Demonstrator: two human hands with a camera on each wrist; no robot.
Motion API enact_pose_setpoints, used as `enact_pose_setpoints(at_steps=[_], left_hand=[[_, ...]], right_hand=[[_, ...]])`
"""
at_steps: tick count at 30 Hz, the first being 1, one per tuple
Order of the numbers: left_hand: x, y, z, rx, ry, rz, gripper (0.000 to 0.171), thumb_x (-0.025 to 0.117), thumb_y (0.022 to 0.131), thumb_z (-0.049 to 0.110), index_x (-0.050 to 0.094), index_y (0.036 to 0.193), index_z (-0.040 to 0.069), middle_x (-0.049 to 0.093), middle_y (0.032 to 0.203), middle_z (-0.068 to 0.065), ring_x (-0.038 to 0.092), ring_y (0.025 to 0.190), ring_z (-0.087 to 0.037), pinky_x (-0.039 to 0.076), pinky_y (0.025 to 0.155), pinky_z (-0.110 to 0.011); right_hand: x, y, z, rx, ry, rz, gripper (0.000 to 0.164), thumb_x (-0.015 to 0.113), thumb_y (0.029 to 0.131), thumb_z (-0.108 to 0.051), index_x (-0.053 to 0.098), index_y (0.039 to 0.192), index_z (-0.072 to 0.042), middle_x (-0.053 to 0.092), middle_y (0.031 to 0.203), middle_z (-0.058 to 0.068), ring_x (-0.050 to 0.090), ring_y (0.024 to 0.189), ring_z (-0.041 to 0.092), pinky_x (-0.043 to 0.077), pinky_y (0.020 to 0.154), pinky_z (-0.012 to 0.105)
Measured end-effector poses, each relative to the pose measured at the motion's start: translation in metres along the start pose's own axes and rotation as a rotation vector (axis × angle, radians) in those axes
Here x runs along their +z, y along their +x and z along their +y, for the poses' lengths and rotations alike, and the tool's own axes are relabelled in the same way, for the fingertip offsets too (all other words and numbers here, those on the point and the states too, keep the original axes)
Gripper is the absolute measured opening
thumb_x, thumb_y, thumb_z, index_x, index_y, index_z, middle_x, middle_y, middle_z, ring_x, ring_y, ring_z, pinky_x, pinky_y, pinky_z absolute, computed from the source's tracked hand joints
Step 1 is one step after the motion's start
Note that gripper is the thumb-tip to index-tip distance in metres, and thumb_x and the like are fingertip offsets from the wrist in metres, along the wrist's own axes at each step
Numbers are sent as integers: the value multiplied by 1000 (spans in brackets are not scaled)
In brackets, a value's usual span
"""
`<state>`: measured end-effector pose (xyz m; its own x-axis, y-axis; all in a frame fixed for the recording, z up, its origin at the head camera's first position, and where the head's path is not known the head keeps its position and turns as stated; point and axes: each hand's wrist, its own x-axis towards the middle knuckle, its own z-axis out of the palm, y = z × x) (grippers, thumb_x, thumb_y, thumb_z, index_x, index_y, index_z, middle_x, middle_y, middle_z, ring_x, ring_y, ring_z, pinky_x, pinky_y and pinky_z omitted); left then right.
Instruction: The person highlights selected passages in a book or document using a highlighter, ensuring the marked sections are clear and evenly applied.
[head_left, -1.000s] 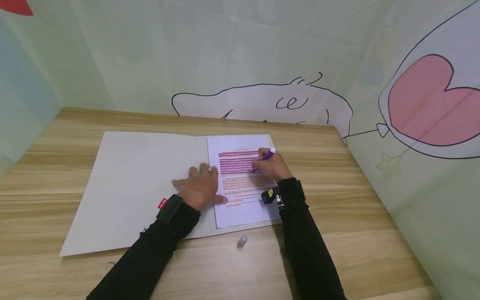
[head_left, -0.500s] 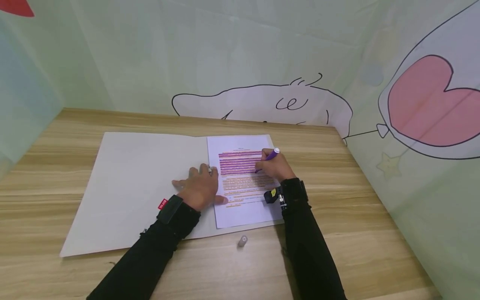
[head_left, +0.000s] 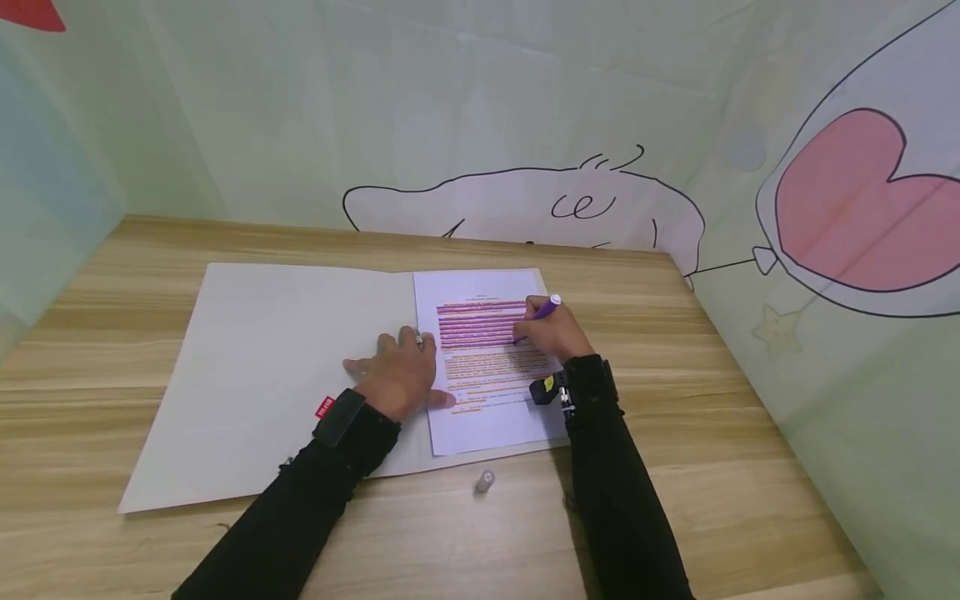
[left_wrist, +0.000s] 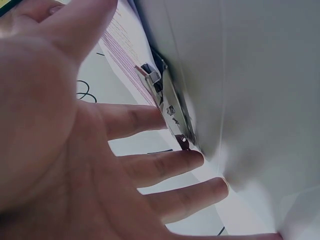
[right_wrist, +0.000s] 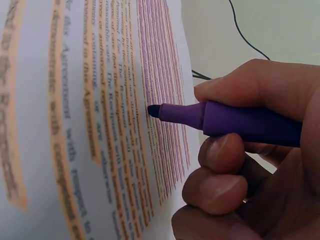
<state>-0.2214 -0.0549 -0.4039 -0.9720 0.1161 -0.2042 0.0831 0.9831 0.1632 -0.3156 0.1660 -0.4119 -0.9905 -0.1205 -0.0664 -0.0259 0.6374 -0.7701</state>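
A purple highlighter (right_wrist: 250, 122) is pinched between the thumb and fingers of my right hand (head_left: 553, 332), its dark tip at a text line. Under it lies a printed sheet (head_left: 480, 433) with orange-marked lines, the upper ones overlaid in purple. My left hand (head_left: 399, 379) rests with spread fingers on the open white folder (head_left: 262, 375), its thumb on the sheet's left edge. In the left wrist view a metal clip (left_wrist: 175, 105) sits at the folder's fold, beside the fingers of that hand.
A small grey cap (head_left: 485, 482) stands on the wooden table (head_left: 675, 467) in front of the folder. Printed cloth walls (head_left: 480, 100) with line drawings and a pink heart balloon (head_left: 855, 208) rise behind and to the right.
My right hand has slid a little to the right along the purple-marked line with the highlighter. The left hand, sheet, folder and cap stay where they were.
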Motion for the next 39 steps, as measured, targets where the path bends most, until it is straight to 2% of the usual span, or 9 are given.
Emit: enact_pose_setpoints(at_steps=[10, 39], left_hand=[[-1, -1, 0, 10, -5, 17, 103, 83, 72, 53, 39, 149, 1, 39, 146, -31, 45, 124, -51, 35, 89, -85], [-2, -1, 0, 1, -7, 2, 103, 83, 72, 54, 38, 148, 0, 39, 146, -31, 44, 125, -52, 35, 89, -86]], right_hand=[[-5, 0, 0, 21, -12, -1, 37, 73, 82, -5, 42, 64, -13, 41, 57, -2, 38, 54, 14, 26, 49, 28], [-13, 1, 5, 63, 15, 4, 37, 74, 83, -5, 43, 63, -12, 44, 58, -2, 40, 55, 15, 24, 48, 27]])
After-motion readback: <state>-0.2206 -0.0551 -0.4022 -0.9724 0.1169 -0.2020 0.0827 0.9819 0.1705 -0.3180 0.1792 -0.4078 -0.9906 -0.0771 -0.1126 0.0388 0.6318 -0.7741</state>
